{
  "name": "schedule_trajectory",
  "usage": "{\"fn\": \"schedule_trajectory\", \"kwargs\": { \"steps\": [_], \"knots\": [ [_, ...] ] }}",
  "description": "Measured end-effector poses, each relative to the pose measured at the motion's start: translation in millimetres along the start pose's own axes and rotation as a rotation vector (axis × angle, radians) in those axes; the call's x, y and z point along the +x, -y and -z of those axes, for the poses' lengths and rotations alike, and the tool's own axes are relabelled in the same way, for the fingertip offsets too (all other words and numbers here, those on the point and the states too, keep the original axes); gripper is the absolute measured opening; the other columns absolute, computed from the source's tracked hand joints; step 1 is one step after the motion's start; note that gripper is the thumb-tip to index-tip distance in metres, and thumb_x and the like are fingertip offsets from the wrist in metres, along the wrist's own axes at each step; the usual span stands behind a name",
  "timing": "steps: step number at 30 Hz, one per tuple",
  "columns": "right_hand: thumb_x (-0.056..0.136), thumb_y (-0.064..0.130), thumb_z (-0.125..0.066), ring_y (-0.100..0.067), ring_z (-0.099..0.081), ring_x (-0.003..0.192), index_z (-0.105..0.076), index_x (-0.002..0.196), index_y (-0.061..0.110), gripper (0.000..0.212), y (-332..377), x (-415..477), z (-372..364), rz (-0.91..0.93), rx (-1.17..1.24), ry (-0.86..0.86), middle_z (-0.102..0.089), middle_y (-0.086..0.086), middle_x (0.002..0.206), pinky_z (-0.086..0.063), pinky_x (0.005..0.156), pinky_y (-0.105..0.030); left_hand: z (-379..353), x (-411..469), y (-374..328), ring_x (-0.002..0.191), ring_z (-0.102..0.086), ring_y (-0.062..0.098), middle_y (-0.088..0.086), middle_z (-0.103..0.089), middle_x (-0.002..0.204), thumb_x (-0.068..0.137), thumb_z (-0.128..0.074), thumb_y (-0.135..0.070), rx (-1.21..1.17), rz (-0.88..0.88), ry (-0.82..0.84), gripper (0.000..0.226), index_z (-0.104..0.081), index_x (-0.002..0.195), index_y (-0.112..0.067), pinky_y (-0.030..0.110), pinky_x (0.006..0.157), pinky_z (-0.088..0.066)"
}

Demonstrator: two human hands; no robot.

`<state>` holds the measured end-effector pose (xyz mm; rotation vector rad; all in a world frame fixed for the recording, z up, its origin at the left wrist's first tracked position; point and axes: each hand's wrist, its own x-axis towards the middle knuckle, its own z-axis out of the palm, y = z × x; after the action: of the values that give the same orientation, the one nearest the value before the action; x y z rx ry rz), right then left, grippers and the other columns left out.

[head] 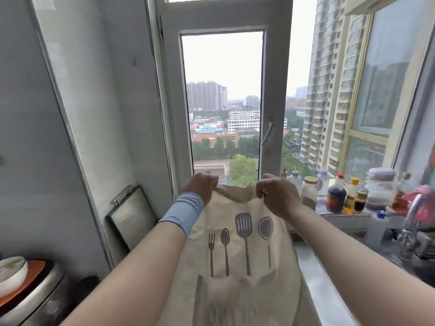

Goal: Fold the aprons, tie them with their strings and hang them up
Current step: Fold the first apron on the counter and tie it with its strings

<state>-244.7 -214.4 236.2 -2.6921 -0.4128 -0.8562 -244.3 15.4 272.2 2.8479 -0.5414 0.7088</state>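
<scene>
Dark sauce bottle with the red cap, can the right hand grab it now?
Probably not yet: the right hand pinches the top edge of the apron. The dark sauce bottle stands nearby on the windowsill, past a jar, so letting go should free it.

Bottles [335, 196] crowd right sill, faucet [412, 212] beside, open air above apron [237, 255]

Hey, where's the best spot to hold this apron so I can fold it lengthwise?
Grip the apron by its top edge, at the two corners, from above, as the left hand and right hand pinch it now. There the cloth hangs flat, utensil print facing you, so one corner can likely swing across onto the other.
</scene>
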Motion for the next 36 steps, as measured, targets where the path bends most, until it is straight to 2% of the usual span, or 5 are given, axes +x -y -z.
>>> {"fn": "schedule_trajectory", "kwargs": {
  "steps": [6,13,22,28,36],
  "knots": [
    [0.088,0.015,-0.050,-0.023,-0.057,0.114,-0.056,0.133,0.022,0.045,-64.1,17.3,-94.3,0.034,-0.246,0.274,-0.054,0.003,0.132,-0.039,0.094,-0.039,-118.2,47.6,13.2,0.113,-0.056,0.021,0.003,-0.050,0.122,0.091,-0.048,0.002,0.024,0.060,0.226,0.035,-0.067,0.115,-0.014,0.028,0.096,-0.045],
    [0.085,0.031,-0.059,-0.024,-0.046,0.121,-0.044,0.142,0.018,0.060,-138.4,36.0,-200.0,0.044,-0.391,0.579,-0.043,0.003,0.141,-0.041,0.095,-0.037,-254.3,88.3,30.6,0.131,-0.037,0.026,0.005,-0.036,0.141,0.089,-0.053,-0.015,0.075,0.082,0.541,0.043,-0.050,0.132,-0.009,0.036,0.105,-0.041],
    [0.082,0.004,-0.050,-0.028,-0.037,0.140,-0.030,0.149,0.002,0.070,-177.0,44.3,-319.8,-0.311,0.215,0.747,-0.016,-0.011,0.161,-0.035,0.111,-0.033,-366.3,82.4,38.3,0.148,0.012,0.027,-0.004,0.042,0.149,0.086,-0.060,-0.005,-0.064,0.229,0.632,0.095,0.002,0.154,-0.029,0.037,0.115,-0.030],
    [0.079,0.001,-0.049,-0.032,-0.026,0.145,-0.010,0.157,0.025,0.090,-180.9,10.8,-382.3,-0.264,0.181,0.904,0.030,-0.007,0.159,-0.039,0.107,-0.037,-413.4,15.6,35.6,0.134,-0.035,0.029,0.003,-0.016,0.154,0.094,-0.051,-0.017,-0.084,0.308,0.832,0.049,-0.038,0.141,-0.024,0.038,0.106,-0.035],
    [0.090,0.003,-0.044,-0.028,-0.048,0.116,-0.045,0.130,0.011,0.041,-161.0,-97.2,-392.3,-0.433,0.163,0.755,-0.044,-0.009,0.125,-0.042,0.084,-0.031,-474.5,-43.7,18.8,0.146,-0.011,0.025,0.001,-0.009,0.160,0.093,-0.039,-0.048,-0.216,0.448,1.217,0.060,-0.027,0.148,-0.025,0.050,0.114,-0.024]
  ]
}}
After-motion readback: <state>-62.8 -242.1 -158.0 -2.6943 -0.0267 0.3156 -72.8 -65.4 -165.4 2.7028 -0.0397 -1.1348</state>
